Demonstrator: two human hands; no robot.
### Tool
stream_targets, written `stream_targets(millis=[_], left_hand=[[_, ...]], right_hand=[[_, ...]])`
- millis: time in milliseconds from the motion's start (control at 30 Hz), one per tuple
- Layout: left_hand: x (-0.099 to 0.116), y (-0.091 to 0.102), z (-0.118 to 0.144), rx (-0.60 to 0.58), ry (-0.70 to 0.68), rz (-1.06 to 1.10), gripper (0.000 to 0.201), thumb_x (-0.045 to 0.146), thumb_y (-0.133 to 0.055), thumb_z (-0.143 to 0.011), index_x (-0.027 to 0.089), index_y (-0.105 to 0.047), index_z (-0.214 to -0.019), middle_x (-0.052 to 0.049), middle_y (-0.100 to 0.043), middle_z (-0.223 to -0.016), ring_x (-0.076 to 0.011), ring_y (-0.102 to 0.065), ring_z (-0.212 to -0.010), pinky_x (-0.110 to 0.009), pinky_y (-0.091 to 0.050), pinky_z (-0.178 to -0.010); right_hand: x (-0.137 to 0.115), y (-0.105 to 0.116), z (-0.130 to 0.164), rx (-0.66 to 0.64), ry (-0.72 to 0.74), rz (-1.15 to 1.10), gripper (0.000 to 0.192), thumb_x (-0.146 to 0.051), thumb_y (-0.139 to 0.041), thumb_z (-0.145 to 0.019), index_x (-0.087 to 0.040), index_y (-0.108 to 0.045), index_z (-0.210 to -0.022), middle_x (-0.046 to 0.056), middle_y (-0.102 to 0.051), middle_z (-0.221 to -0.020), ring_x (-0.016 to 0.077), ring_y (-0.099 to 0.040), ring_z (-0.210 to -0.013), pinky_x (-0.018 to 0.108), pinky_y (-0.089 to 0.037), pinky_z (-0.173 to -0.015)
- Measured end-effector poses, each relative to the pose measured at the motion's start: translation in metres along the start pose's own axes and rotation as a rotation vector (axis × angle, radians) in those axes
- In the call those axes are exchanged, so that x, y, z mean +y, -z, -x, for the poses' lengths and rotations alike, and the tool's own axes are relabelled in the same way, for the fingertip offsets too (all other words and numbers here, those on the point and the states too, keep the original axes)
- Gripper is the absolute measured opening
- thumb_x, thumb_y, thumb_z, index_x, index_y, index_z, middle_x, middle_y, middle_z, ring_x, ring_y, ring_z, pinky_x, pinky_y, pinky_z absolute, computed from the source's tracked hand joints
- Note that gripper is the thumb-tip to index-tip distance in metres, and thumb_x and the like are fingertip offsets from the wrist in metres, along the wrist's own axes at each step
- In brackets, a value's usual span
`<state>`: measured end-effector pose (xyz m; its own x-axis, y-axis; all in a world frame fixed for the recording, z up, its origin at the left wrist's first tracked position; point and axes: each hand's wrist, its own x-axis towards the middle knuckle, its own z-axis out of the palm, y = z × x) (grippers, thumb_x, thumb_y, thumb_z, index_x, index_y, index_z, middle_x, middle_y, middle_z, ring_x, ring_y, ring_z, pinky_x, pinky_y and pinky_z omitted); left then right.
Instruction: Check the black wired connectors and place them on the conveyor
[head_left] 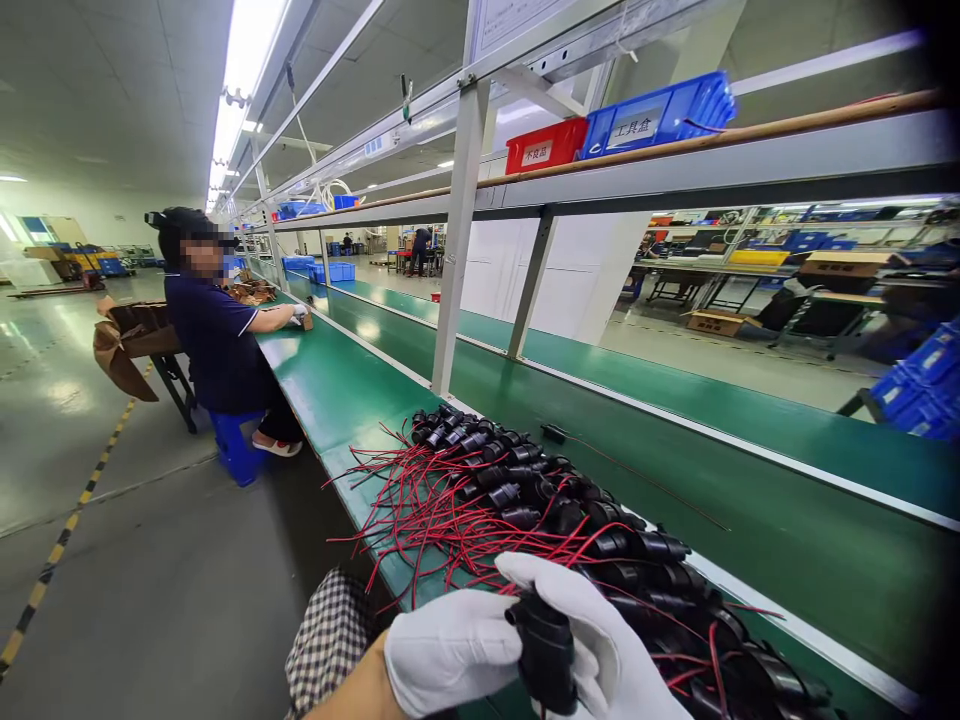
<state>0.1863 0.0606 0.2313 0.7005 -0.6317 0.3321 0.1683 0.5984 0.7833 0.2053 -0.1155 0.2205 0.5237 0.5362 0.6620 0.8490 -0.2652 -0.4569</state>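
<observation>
White-gloved left hand [450, 645] and right hand [600, 640] close together around a small black cylindrical plastic part [546, 650], low over the green workbench [337, 390], beside a pile of red-wired black parts [525, 500].

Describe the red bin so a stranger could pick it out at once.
Look to the upper shelf running above the green bench. The red bin sits there, pressed against a larger blue bin on its right. It is the only red one, with a white label on its front.
</observation>
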Motion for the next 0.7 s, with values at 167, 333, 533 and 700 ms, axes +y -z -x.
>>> stream_targets(millis=[167,333,533,700], left_hand=[[0.001,-0.001,-0.001,0.129,-0.136,-0.278,0.059,0.065,-0.068,-0.078,0.010,-0.068,-0.099,-0.011,-0.068,-0.090,-0.0225,-0.062,-0.086,-0.032,-0.045,-0.078],[0.005,-0.010,0.004,0.610,-0.158,-0.775,0.026,0.032,-0.069,-0.082,0.020,-0.059,-0.103,-0.003,-0.065,-0.101,-0.0199,-0.058,-0.096,-0.032,-0.043,-0.089],[-0.014,-0.011,0.001,0.739,-0.187,-1.063,0.024,0.032,-0.071,-0.082,0.022,-0.059,-0.100,0.000,-0.063,-0.095,-0.0165,-0.061,-0.089,-0.028,-0.047,-0.082],[-0.012,-0.016,0.000,0.766,-0.189,-1.078,0.033,0.048,-0.068,-0.083,0.020,-0.058,-0.099,-0.004,-0.062,-0.096,-0.0195,-0.061,-0.089,-0.031,-0.048,-0.081]], right_hand=[[0.000,0.032,-0.018,-0.168,-0.076,0.148,0.063,-0.023,-0.056,-0.090,-0.041,-0.031,-0.145,0.008,-0.051,-0.145,0.0277,-0.051,-0.133,0.051,-0.051,-0.106],[-0.001,0.042,-0.025,-0.030,-0.319,-0.066,0.034,-0.038,-0.052,-0.093,-0.030,-0.055,-0.126,0.008,-0.067,-0.117,0.0243,-0.068,-0.100,0.043,-0.061,-0.089],[-0.016,0.025,-0.007,0.185,-0.300,0.239,0.025,-0.037,-0.058,-0.090,-0.033,-0.057,-0.114,0.004,-0.066,-0.108,0.0219,-0.067,-0.096,0.036,-0.061,-0.085],[-0.020,0.024,-0.013,0.034,-0.476,0.166,0.038,-0.035,-0.060,-0.085,-0.032,-0.053,-0.123,0.004,-0.063,-0.122,0.0219,-0.065,-0.108,0.036,-0.057,-0.095]])
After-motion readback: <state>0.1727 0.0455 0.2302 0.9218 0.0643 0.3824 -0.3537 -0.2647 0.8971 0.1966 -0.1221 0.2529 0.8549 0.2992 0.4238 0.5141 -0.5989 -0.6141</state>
